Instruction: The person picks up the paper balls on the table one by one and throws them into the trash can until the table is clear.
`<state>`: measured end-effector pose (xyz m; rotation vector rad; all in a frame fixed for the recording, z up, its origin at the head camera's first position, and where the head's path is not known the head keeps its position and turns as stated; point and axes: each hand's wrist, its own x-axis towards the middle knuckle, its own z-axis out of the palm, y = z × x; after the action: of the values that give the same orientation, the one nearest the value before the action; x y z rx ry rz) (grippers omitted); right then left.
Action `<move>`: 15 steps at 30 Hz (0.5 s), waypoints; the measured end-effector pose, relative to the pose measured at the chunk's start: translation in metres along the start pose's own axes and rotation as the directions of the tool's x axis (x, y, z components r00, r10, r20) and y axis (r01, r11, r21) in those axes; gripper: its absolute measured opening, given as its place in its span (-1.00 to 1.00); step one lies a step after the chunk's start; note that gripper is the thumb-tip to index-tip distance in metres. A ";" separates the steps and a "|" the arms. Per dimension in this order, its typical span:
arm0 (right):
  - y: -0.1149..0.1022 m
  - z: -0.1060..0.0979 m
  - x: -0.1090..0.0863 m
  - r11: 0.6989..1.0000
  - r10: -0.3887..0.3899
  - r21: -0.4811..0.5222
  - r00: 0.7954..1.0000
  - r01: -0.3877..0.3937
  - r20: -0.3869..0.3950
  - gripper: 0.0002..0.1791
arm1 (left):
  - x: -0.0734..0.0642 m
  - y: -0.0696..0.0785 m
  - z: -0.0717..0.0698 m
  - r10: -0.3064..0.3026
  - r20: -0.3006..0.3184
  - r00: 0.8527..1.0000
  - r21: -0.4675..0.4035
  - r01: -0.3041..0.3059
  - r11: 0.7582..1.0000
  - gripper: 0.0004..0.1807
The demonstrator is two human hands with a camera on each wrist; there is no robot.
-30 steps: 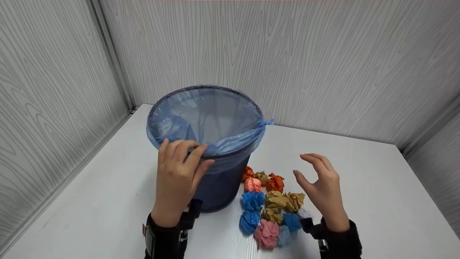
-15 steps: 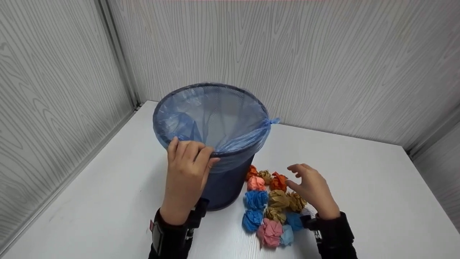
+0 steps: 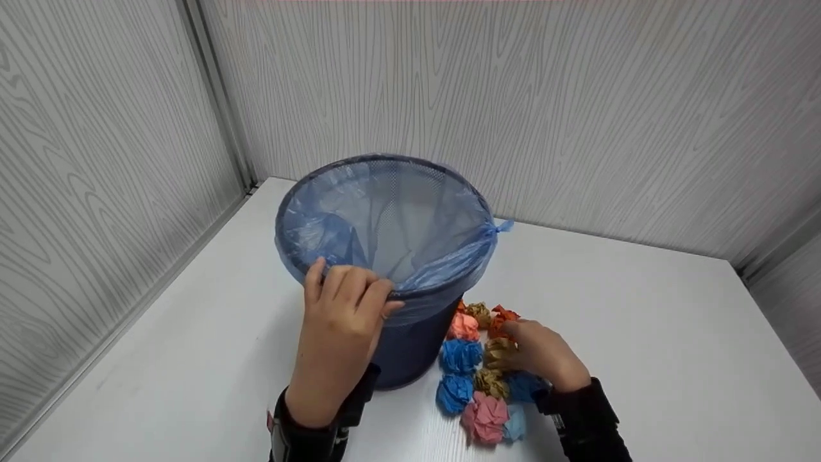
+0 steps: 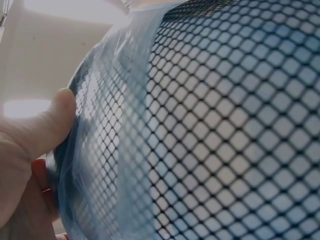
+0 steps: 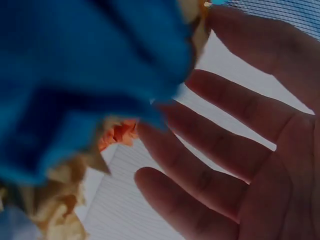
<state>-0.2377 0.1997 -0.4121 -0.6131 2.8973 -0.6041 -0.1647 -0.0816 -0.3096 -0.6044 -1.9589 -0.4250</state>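
Note:
A dark mesh wastebasket [image 3: 404, 359], lined with a translucent blue plastic bag [image 3: 449, 263], leans toward me. My left hand [image 3: 340, 327] grips its near rim, fingers over the edge and thumb on the outer side, as the left wrist view also shows. Right of the basket lie crumpled paper balls. My right hand [image 3: 545, 356] reaches among them with fingers apart, close to a brown ball [image 3: 498, 351] and an orange-red ball [image 3: 500, 321]. In the right wrist view a blue ball [image 5: 90, 65] looms before the spread fingers, which hold nothing that I can make out.
Nearer me are two blue balls [image 3: 461, 355], a pink ball [image 3: 485, 417] and a light blue ball [image 3: 515, 423]. A salmon ball [image 3: 464, 326] lies by the basket's base. Wood-grained panels [image 3: 577, 115] enclose the white table [image 3: 641, 308] at back and sides.
My right hand has come down and to the left, from above the table's right part to the paper balls. The left hand stays on the basket's rim.

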 end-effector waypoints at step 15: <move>-0.001 0.000 0.006 1.000 -0.001 0.004 1.000 0.001 0.014 -0.73 | 0.003 -0.003 -0.005 0.013 0.056 0.998 -0.022 -0.012 1.000 -0.77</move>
<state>-0.2426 0.1966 -0.4114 -0.6153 2.8825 -0.6028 -0.1639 -0.0855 -0.3051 -0.6486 -2.0048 -0.4261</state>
